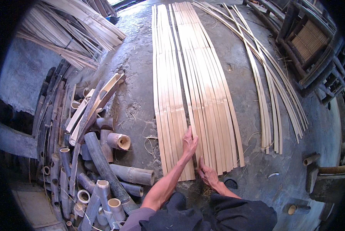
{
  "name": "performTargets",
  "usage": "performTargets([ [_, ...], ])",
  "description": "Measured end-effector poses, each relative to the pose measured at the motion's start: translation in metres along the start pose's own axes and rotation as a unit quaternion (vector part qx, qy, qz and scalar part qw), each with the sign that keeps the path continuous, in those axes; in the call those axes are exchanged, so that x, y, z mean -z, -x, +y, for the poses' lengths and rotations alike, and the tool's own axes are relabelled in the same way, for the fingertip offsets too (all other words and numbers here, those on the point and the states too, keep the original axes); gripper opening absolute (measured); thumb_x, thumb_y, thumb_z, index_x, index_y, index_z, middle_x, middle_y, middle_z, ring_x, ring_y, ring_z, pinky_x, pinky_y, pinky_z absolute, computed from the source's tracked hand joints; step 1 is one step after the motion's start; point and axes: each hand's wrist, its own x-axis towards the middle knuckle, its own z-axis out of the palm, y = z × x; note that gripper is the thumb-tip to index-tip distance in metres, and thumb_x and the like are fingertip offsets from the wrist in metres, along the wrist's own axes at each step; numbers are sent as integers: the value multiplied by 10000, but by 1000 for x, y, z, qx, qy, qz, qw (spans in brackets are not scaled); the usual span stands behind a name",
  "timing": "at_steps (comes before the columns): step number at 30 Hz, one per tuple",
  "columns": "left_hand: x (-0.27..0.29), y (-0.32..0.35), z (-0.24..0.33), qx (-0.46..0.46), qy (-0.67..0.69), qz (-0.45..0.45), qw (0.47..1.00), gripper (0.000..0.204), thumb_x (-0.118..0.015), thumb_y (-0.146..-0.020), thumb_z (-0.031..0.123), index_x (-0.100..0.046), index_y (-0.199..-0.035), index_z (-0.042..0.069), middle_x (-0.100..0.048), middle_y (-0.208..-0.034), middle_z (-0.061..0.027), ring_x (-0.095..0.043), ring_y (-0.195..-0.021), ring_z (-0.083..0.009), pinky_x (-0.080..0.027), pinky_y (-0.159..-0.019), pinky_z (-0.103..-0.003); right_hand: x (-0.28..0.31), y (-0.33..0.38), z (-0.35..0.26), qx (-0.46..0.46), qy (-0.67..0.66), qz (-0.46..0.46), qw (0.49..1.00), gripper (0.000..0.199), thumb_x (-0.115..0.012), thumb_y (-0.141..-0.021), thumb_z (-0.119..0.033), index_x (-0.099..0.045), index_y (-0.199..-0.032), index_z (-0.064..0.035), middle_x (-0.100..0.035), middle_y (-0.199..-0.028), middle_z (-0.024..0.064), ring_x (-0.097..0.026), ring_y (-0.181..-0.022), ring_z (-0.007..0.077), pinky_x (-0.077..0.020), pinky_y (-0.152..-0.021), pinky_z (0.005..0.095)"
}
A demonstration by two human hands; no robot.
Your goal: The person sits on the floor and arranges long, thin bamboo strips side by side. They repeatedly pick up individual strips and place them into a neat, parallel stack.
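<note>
Head view: left hand (189, 141) flat on the bamboo strips (195, 96) laid along the concrete floor (138, 65), grip wide, nothing pinched. Right hand (208, 175) just below it at the strips' near ends, fingertips tucked under, so can't tell that grip. Left of both, cut bamboo tubes (103, 169), partly lost in the dark rim.
</note>
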Motion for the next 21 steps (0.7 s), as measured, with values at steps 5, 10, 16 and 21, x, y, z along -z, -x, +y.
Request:
performTargets([
  [5,-2,-6,2,-32,-36,17,999,537,-556,-831,29,-411,-1343,-48,-593,-1116,-260,-595,-1063,-387,-464,-921,-429,5,-6,-4,-20,30,-6,999,717,-584,-920,-198,-174,-1483,-27,-560,-679,276,-594,-641,449,-442,-573,500],
  [10,-8,7,-1,20,-47,37,998,597,-554,-830,53,-360,-1371,-105,-532,-1236,-311,-528,-1177,-420,-408,-1017,-446,-5,2,4,6,5,21,1000,681,-580,-927,-210,-214,-1472,-30,-567,-691,267,-591,-642,449,-449,-579,490],
  [16,6,11,-18,-26,-86,41,995,651,-594,-833,53,-343,-1420,-67,-550,-1207,-272,-561,-1118,-380,-451,-943,-428,-12,-2,-1,6,-11,7,1000,685,-596,-924,-230,-235,-1488,-88,-553,-683,249,-575,-606,443,-449,-558,476],
  [21,7,4,25,73,-50,-64,994,665,-595,-841,56,-325,-1440,-47,-554,-1217,-267,-558,-1132,-375,-448,-949,-417,-2,-1,-7,-42,-20,3,999,676,-601,-923,-245,-257,-1478,-70,-538,-682,261,-579,-589,435,-454,-551,467],
])
